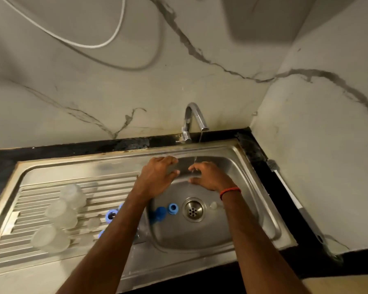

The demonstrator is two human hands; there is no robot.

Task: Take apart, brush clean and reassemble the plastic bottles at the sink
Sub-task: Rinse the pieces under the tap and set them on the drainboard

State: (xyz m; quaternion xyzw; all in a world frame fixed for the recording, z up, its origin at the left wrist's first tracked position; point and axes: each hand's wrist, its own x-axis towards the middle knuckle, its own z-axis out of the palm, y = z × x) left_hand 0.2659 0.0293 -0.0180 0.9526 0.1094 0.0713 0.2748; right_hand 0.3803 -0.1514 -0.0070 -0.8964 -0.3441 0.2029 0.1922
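On the ribbed drainboard (pixel 115 183) at the far left, three translucent bottle bodies (pixel 61 213) sit close together in a slanting row, blurred, with their tops off; whether they stand mouth-down or lie on their sides I cannot tell. They look light, thin-walled and springy, so I judge that they would dent under a hard squeeze and slide when wet, and are best held round the barrel with the whole hand or by the stiffer neck. Just right of them lie a small clear disc (pixel 93 222) and some blue collars (pixel 111 215), partly hidden by the left forearm; these look rigid and small, pieces to pinch by the rim between thumb and finger. The left hand (pixel 157 177) hovers over the back of the basin, fingers spread and loosely bent, gripping nothing. Below it, on the floor of the sink (pixel 238 219), a blue cap (pixel 159 213) and a blue ring (pixel 173 208) rest just left of the drain (pixel 193 209), with a small clear piece (pixel 213 205) just right of it; so near the drain and in running water, they could easily be nudged about. The right hand (pixel 208 177), a red thread (pixel 229 190) at its wrist, is held out empty with fingers relaxed, its fingertips under the thin stream from the tap (pixel 194 115). Far right, on the dark counter against the wall, lies the long-handled brush (pixel 293 200), untouched; its slim handle may be slippery to wet hands, so a full-fist hold near the middle seems wisest
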